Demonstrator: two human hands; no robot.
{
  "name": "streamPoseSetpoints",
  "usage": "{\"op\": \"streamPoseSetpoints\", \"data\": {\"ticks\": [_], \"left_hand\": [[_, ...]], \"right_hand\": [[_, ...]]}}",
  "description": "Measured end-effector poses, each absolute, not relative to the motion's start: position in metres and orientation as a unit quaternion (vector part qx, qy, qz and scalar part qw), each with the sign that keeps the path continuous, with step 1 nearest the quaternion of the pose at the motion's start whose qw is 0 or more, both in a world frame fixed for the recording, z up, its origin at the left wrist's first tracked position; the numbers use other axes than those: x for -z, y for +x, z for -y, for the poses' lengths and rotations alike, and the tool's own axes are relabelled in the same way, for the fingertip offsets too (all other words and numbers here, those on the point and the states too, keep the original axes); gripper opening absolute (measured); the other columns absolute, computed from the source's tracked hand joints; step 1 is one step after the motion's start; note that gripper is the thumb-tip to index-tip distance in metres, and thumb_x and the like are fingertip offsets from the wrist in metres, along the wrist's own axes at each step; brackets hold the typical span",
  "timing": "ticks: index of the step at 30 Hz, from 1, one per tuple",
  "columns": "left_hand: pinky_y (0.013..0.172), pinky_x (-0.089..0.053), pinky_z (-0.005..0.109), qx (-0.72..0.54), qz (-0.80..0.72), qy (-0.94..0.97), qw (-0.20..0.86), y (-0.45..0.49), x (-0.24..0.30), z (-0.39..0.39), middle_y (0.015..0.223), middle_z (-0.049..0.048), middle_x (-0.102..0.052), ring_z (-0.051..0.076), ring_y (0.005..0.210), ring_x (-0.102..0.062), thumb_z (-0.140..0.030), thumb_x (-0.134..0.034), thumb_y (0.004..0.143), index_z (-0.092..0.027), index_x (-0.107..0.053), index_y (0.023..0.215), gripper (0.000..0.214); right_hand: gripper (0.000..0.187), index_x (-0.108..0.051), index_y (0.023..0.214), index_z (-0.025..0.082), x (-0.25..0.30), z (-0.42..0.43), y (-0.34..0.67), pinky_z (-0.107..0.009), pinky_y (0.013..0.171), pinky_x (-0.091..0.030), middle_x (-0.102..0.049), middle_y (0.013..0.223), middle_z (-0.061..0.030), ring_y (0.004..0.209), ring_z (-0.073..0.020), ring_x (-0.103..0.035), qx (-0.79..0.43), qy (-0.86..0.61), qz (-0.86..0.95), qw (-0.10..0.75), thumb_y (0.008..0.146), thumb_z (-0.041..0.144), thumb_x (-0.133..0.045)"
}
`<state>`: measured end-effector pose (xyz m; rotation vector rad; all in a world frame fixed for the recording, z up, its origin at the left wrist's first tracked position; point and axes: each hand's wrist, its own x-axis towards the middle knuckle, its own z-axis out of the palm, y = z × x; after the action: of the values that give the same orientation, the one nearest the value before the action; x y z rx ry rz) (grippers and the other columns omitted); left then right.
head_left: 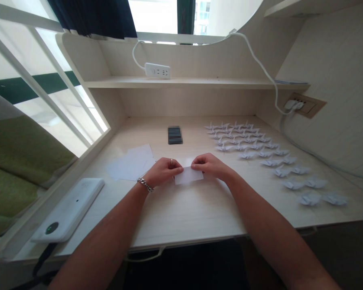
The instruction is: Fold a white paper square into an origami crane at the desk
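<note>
A small white sheet of paper (188,176), folded into a rectangle as far as I can see, is held just above the middle of the desk. My left hand (163,171) pinches its upper left corner between thumb and fingers; a ring and a chain bracelet show on that side. At the upper right corner, my right hand (210,165) pinches the same paper. Loose white paper sheets (133,163) lie overlapping to the left of my left hand. Rows of folded white paper cranes (248,141) stand to the right of my right hand.
A dark phone-like slab (175,135), blurred out, lies behind my hands. At the left edge rests a white power bank (71,209) with a black cable. A power strip (157,70) sits on the shelf (193,83); its white cord runs to the wall socket (307,105).
</note>
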<state>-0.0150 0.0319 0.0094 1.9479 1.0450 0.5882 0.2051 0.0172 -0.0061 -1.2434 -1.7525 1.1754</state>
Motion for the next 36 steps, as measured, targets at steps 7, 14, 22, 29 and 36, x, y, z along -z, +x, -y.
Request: {"op": "streamPoseSetpoints", "data": {"ticks": [7, 14, 22, 29, 36], "left_hand": [[0.049, -0.038, 0.023, -0.336, -0.481, 0.676, 0.445, -0.023, -0.008, -0.039, 0.057, 0.0001, -0.059, 0.009, 0.05, -0.047, -0.041, -0.066, 0.071, -0.012, -0.069, 0.074, 0.029], [0.057, -0.042, 0.024, -0.312, -0.423, 0.703, 0.48, -0.019, -0.011, -0.033, 0.071, 0.0051, -0.069, 0.013, 0.063, -0.058, -0.038, -0.071, 0.069, -0.012, -0.07, 0.078, 0.027], [0.057, -0.042, 0.024, -0.33, -0.413, 0.664, 0.529, -0.018, -0.011, -0.031, 0.07, 0.0045, -0.069, 0.014, 0.063, -0.059, -0.03, -0.076, 0.063, -0.012, -0.068, 0.079, 0.025], [0.053, -0.041, 0.023, -0.353, -0.409, 0.635, 0.551, -0.018, -0.014, -0.029, 0.067, 0.0031, -0.068, 0.012, 0.058, -0.057, -0.031, -0.078, 0.061, -0.011, -0.072, 0.083, 0.03], [0.054, -0.043, 0.023, -0.379, -0.401, 0.593, 0.587, -0.019, -0.016, -0.025, 0.071, 0.004, -0.07, 0.013, 0.06, -0.058, -0.029, -0.079, 0.061, -0.013, -0.073, 0.084, 0.029]], "right_hand": [[0.029, -0.066, 0.083, 0.015, 0.011, -0.017, 0.198, -0.023, 0.057, -0.048, -0.065, 0.072, -0.0035, 0.062, -0.012, -0.061, -0.533, -0.473, 0.548, 0.438, 0.072, 0.041, -0.07], [0.024, -0.068, 0.074, 0.012, 0.01, -0.011, 0.189, -0.022, 0.052, -0.045, -0.065, 0.063, -0.0033, 0.053, -0.01, -0.057, -0.507, -0.452, 0.626, 0.383, 0.071, 0.036, -0.072], [0.032, -0.073, 0.082, 0.012, 0.004, -0.008, 0.187, -0.024, 0.056, -0.051, -0.066, 0.06, -0.0034, 0.056, -0.0119, -0.062, -0.542, -0.451, 0.57, 0.421, 0.064, 0.038, -0.078], [0.036, -0.075, 0.091, 0.014, -0.001, -0.005, 0.188, -0.027, 0.061, -0.054, -0.07, 0.066, -0.005, 0.061, -0.0137, -0.066, -0.578, -0.42, 0.552, 0.431, 0.061, 0.032, -0.081], [0.033, -0.076, 0.088, 0.014, -0.003, -0.003, 0.183, -0.027, 0.061, -0.054, -0.07, 0.063, -0.0044, 0.058, -0.0135, -0.065, -0.576, -0.41, 0.523, 0.477, 0.059, 0.029, -0.08]]}}
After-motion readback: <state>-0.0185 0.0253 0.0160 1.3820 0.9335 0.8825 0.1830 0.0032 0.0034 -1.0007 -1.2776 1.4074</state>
